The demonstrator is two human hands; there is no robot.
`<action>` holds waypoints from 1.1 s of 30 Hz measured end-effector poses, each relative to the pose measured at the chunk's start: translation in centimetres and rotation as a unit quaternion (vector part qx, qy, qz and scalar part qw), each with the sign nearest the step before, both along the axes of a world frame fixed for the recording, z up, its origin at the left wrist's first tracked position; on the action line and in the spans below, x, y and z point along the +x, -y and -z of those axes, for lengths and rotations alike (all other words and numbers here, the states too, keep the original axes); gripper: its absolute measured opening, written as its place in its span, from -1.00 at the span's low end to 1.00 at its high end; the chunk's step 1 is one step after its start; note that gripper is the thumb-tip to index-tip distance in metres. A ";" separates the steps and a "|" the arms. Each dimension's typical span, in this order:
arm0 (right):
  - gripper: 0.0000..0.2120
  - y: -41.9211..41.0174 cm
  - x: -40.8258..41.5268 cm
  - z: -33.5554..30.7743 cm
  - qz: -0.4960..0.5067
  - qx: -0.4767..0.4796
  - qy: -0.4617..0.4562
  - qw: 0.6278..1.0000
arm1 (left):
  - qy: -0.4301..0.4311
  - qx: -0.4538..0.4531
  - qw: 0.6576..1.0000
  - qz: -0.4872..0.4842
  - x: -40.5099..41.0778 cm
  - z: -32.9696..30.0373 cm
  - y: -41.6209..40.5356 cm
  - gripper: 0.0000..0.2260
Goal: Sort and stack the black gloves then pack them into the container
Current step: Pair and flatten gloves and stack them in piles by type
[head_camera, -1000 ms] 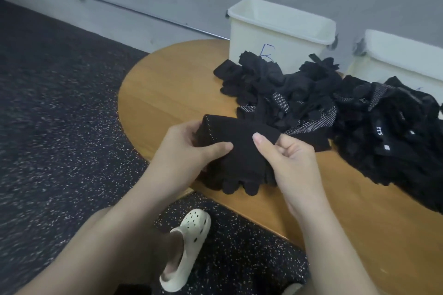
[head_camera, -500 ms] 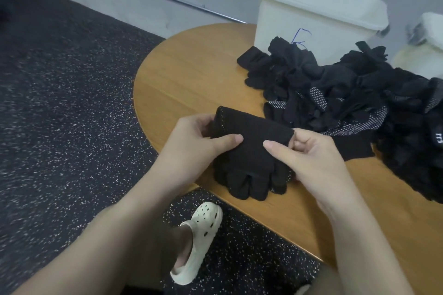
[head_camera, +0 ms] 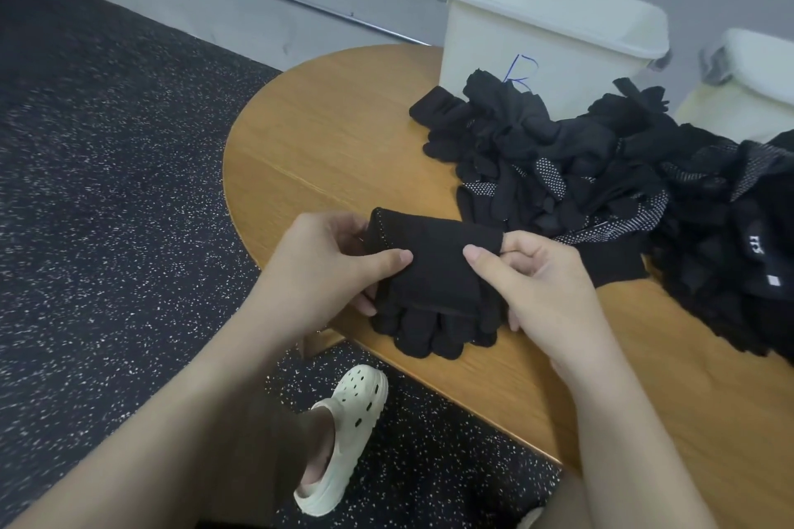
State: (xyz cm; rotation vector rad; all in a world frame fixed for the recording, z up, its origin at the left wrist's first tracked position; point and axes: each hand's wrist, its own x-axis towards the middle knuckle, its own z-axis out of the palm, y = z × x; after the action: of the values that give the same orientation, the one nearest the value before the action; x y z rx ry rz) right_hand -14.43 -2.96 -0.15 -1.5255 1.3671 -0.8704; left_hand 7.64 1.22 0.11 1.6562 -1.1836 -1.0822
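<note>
Head view: gloves (head_camera: 434, 283) near table (head_camera: 326, 150) edge

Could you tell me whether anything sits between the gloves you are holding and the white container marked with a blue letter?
Yes. Both the left hand and right hand grip the folded gloves at the table's near edge. The loose glove pile lies directly between them and the white container, resting against its front wall. Its open top looks unobstructed.

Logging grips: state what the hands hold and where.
Both hands, left and right, pinch the folded black knit gloves at opposite side edges.
</note>
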 end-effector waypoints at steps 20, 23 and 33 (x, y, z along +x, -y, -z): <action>-0.65 -1.6 1.8 1.7 -0.053 -0.303 -0.183 0.934 | 0.256 -0.205 0.938 0.116 -2.5 1.9 -0.7 -0.53; -0.58 -1.8 1.7 1.7 -0.071 -0.280 -0.219 0.932 | 0.281 -0.192 0.928 0.154 -2.8 2.1 -1.1 -0.47; -0.44 -2.2 1.7 1.9 -0.171 -0.140 -0.323 0.920 | 0.398 -0.140 0.882 0.209 -2.7 2.7 -1.7 -0.42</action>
State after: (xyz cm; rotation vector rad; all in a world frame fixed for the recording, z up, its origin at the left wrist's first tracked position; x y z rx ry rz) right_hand -12.71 -0.77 -2.01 -2.3315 1.3821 -0.3518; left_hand 4.89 2.88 -2.58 1.6864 -2.1915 -0.3859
